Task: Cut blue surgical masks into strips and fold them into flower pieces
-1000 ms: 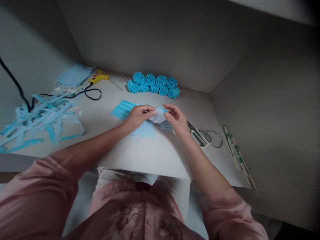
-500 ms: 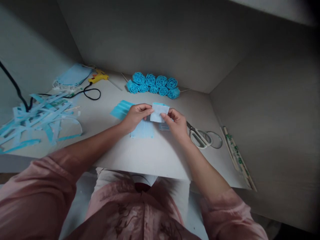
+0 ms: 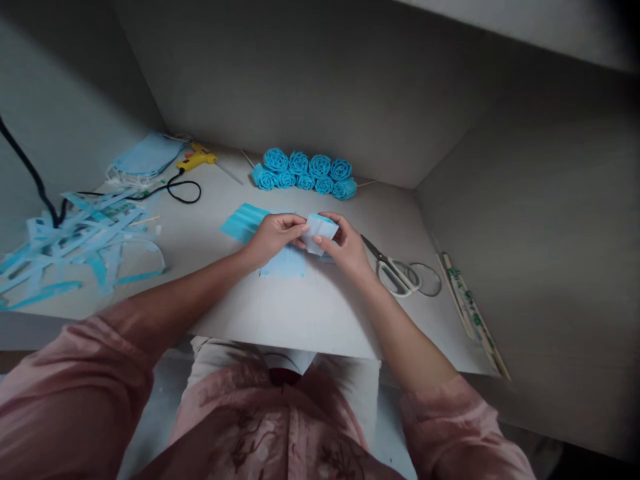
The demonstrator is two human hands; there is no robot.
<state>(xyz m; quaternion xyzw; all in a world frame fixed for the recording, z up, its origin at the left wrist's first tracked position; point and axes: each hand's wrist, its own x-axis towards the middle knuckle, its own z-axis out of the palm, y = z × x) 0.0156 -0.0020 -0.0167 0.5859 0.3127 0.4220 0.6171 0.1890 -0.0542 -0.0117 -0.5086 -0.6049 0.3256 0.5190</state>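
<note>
Right hand (image 3: 349,251) pinches sheet (image 3: 321,225) (thumb in front).

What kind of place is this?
It looks like a spot for making crafts, perhaps a small walled-in work table. You can tell from the blue rolled flowers, the yellow glue gun and the scissors.

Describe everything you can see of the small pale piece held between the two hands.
The small pale piece is thin and whitish-blue, with bright blue showing along its top edge. It looks like soft fabric or paper, slightly creased. It is held tilted above the table. The left hand pinches its left side; the right hand grips the other side, thumb over the near face. Most of its back is hidden.
</note>
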